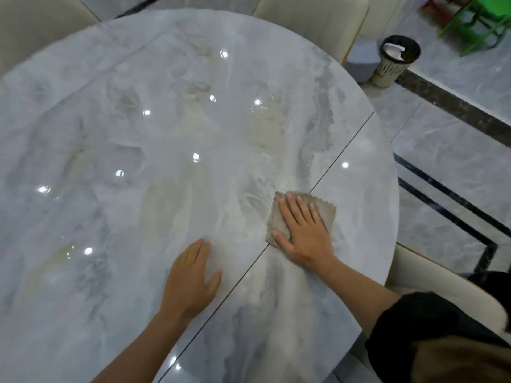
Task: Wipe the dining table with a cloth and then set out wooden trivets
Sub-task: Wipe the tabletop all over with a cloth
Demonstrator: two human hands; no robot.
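Observation:
A round, glossy grey marble dining table (166, 134) fills most of the view, with a thin dark seam running diagonally across its right side. A small folded beige-grey cloth (279, 214) lies on the table near the right edge, across that seam. My right hand (302, 233) presses flat on the cloth with straight, spread fingers. My left hand (190, 280) rests flat on the bare tabletop to the left of the seam, fingers straight, holding nothing. No wooden trivets are in view.
Cream upholstered chairs stand around the table: one at the far right (312, 20), one at the far left (33, 26) and one at the near right (442, 277). A slatted waste bin (395, 62) with a black liner stands on the tiled floor. A green stool (481, 26) is beyond it.

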